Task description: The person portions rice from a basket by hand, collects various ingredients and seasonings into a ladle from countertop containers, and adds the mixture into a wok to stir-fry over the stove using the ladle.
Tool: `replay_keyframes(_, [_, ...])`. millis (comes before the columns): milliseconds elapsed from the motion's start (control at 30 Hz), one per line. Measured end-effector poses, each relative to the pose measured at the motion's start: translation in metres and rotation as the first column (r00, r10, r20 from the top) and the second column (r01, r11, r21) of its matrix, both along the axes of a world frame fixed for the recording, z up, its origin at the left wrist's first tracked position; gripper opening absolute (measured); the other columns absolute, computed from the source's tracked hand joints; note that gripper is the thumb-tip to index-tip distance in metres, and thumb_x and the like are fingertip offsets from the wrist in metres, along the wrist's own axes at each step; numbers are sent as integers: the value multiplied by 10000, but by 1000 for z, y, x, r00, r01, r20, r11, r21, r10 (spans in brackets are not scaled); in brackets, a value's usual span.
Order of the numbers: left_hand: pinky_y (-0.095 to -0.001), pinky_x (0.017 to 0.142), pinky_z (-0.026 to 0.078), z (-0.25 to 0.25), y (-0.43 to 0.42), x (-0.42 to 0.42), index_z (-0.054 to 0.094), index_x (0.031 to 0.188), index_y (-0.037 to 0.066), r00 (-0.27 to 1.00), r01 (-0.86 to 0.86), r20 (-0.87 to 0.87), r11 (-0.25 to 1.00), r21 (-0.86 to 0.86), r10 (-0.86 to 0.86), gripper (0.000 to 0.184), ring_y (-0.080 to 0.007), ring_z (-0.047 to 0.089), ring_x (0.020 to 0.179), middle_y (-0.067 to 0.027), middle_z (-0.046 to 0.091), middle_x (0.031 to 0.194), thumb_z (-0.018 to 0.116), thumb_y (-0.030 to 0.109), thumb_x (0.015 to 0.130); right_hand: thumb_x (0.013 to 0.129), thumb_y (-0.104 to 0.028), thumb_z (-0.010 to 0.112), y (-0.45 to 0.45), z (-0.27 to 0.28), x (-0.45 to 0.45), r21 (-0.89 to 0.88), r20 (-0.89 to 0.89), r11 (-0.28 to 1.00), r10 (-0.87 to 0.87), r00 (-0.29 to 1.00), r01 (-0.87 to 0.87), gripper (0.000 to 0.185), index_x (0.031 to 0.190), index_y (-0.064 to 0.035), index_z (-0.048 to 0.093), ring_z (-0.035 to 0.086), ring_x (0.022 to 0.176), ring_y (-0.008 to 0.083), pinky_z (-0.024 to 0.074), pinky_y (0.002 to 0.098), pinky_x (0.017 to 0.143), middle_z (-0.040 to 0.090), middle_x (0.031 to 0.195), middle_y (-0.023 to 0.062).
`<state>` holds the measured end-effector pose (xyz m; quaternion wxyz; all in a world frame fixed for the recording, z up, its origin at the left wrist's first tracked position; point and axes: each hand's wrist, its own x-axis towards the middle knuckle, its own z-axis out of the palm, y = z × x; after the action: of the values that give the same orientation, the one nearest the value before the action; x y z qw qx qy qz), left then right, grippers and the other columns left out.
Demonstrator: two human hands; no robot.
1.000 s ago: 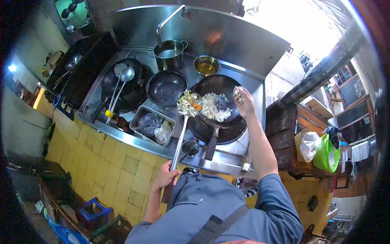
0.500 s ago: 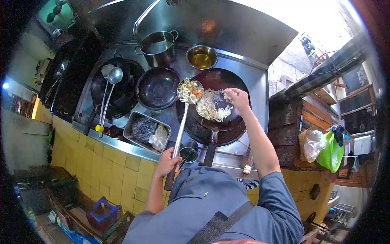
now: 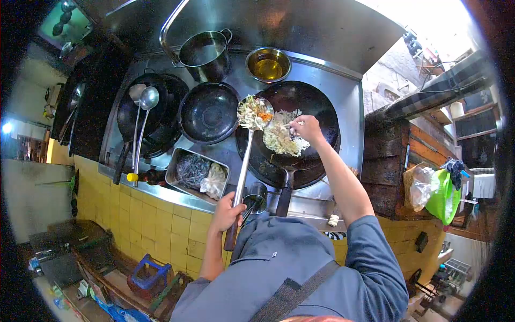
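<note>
My left hand [image 3: 227,213] is wrapped round the handle of a long metal ladle [image 3: 244,166]. The ladle's bowl holds chopped vegetables [image 3: 254,112] with an orange bit among them, over the left edge of a large dark wok [image 3: 316,107]. White, rice-like food [image 3: 283,138] lies in the wok. Just above that food, my right hand [image 3: 307,129] has its fingers pinched together around small pale pieces, too small to name.
An empty dark pan [image 3: 209,114] sits left of the wok. Behind are a metal pot [image 3: 205,56] and a bowl of yellow liquid [image 3: 268,65]. Two ladles [image 3: 145,102] rest at the left. A metal tray [image 3: 197,174] holds plastic bags. A green basket [image 3: 444,197] hangs at the right.
My right hand has moved left and down over the wok, its fingers now drawn together. My left hand still holds the ladle. The camera view has shifted.
</note>
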<state>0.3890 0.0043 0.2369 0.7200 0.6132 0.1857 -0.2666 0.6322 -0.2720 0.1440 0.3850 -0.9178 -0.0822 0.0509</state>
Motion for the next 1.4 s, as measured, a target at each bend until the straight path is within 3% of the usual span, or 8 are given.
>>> replay_keyframes(33, [-259,353,384,0,0,0,438,794,37,1000,10,-2,1000,9,-10,127,-121,477,379,-27,467,568,556,2,762,759,-141,677,-2,-2,0,-3,-4,1000,2,1000,-2,143,764,-1,648,599,574,118,486,243,535,622,657,60])
replay_keyframes(100, [-259,354,386,-2,1,0,438,799,36,1000,9,-7,1000,-12,-9,125,-123,480,380,-26,466,568,551,-1,763,784,-125,653,-4,8,-2,517,-541,808,52,840,282,172,883,12,619,605,649,139,507,261,587,609,744,76])
replay_keyframes(333, [-260,364,384,5,-3,9,453,818,26,1000,13,14,1000,-3,-13,108,-123,487,384,-23,473,566,543,3,764,840,-21,550,-11,18,-2,423,-476,880,15,880,214,121,931,51,587,593,667,140,527,265,584,591,768,86])
replay_keyframes(833, [-258,353,389,-3,-3,9,460,880,20,998,53,33,999,5,-53,146,-129,484,378,-32,477,575,553,7,769,764,-42,644,3,51,-7,106,-254,984,-114,960,145,109,838,26,602,612,552,123,476,250,504,613,676,59])
replay_keyframes(967, [-260,351,390,-4,-2,8,453,858,27,998,52,40,998,-22,-51,137,-129,484,374,-31,475,573,555,11,768,730,-22,660,-11,12,0,226,-281,964,-76,957,142,145,868,13,632,614,592,133,500,268,529,633,851,108])
replay_keyframes(1033, [-262,349,392,-6,-1,8,440,834,36,997,57,46,998,2,-57,130,-128,485,373,-27,470,569,550,10,769,743,-9,631,-18,-1,2,517,-471,817,22,882,256,165,906,18,633,616,599,140,497,255,557,626,923,114])
replay_keyframes(1133, [-260,343,388,-2,-2,9,429,813,43,997,60,39,998,7,-60,130,-126,483,370,-23,463,577,545,6,768,763,-14,607,-33,-38,9,278,-222,952,-68,973,130,191,950,11,634,630,644,148,495,259,587,644,881,111])
replay_keyframes(1400, [-252,338,377,4,-3,11,426,811,49,999,49,6,999,-22,-49,140,-119,479,373,-18,456,616,547,2,762,823,-121,586,-24,6,-2,250,-309,943,-135,941,218,215,1012,-22,619,604,703,132,486,273,631,657,810,60])
